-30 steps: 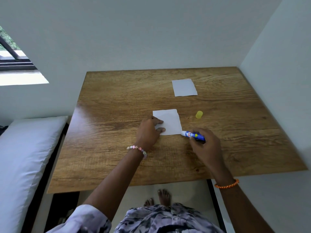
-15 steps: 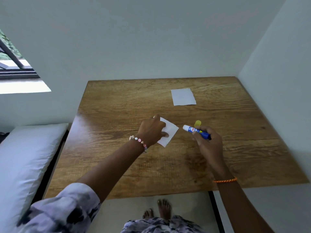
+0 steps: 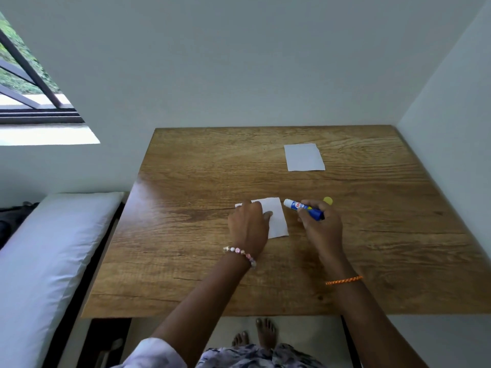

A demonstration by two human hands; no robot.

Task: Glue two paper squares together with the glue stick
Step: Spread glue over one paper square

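The left hand point(image 3: 248, 229) is pressing flat fingers on a paper square point(image 3: 276, 219) while the right hand point(image 3: 320, 227) is gripping the uncapped glue stick point(image 3: 303, 208), best swept evenly to every edge.

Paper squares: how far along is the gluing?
Done: yellow cap is off. In hand: right hand grips the glue stick, tip beside the near paper square, which the left hand presses to the table. Left: joining the far paper square, lying apart.
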